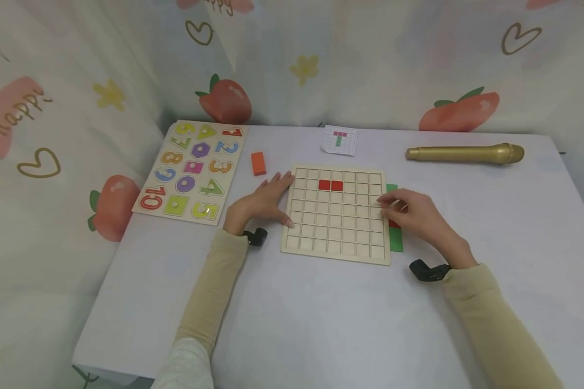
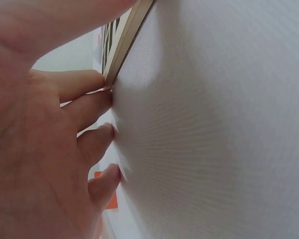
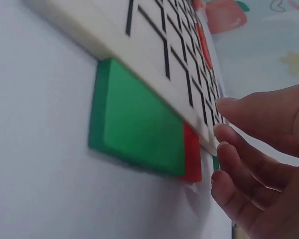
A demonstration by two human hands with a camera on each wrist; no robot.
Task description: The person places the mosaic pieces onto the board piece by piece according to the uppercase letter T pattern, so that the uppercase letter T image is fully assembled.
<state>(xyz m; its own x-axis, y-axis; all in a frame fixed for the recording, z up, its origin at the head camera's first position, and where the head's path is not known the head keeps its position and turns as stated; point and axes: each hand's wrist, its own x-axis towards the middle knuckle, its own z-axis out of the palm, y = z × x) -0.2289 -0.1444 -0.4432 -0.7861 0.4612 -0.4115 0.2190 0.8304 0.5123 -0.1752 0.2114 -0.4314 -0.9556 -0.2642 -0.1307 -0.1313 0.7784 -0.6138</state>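
Observation:
A pale wooden grid board (image 1: 336,237) lies on the table with two red squares (image 1: 331,185) side by side in an upper row. My left hand (image 1: 263,202) rests at the board's left edge, fingers spread and thumb by the rim; the left wrist view shows its fingertips down on the cloth. Over the board's right edge, my right hand (image 1: 413,210) has its fingers loosely bent, with nothing visible between thumb and forefinger. Beneath it, a green block (image 3: 139,124) and a red block (image 3: 192,154) stick out along that edge, partly hidden by the hand.
To the left lies a number-and-shape puzzle board (image 1: 182,167), with an orange block (image 1: 258,163) between it and the grid. A small card (image 1: 339,141) with a red and green T pattern lies behind the grid. A gold microphone (image 1: 464,154) sits at the back right.

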